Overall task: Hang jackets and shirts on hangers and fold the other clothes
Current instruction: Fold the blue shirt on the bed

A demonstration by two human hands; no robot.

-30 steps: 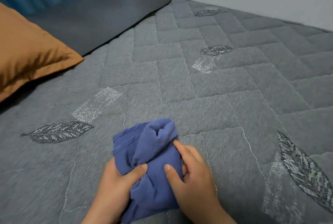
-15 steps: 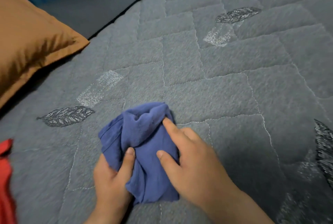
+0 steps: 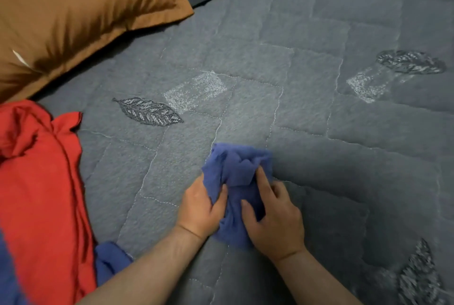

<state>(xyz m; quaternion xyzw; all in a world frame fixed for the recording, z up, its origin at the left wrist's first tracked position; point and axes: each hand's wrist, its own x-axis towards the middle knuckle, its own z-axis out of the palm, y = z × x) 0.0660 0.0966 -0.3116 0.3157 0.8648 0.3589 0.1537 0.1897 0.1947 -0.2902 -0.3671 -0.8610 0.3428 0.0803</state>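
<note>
1. A small blue garment (image 3: 237,179), bunched and partly folded, lies on the grey quilted bedspread (image 3: 319,132), low and a little right of the middle of the view.
2. The left hand (image 3: 201,209) grasps the garment's left side: the thumb lies over the cloth on top and the other fingers are tucked out of sight beneath it.
3. The right hand (image 3: 275,218) holds the garment's right side. Its forefinger stretches forward along the top of the fold, its thumb presses the cloth near the middle, and the remaining fingers curl at the right edge.
4. The thumbs of the two hands are close together over the cloth, not touching.
5. The far end of the garment stands up in rumpled folds beyond the fingertips; the near end is hidden under the right palm.
6. A red garment (image 3: 41,182) lies crumpled at the left edge of the bedspread, well apart from the hands.
7. A second piece of blue cloth (image 3: 110,260) pokes out from under the red garment, just beside the left forearm.
8. An orange-brown pillow (image 3: 73,14) rests at the upper left.
9. Embroidered leaf motifs (image 3: 147,111) are scattered over the bedspread.
</note>
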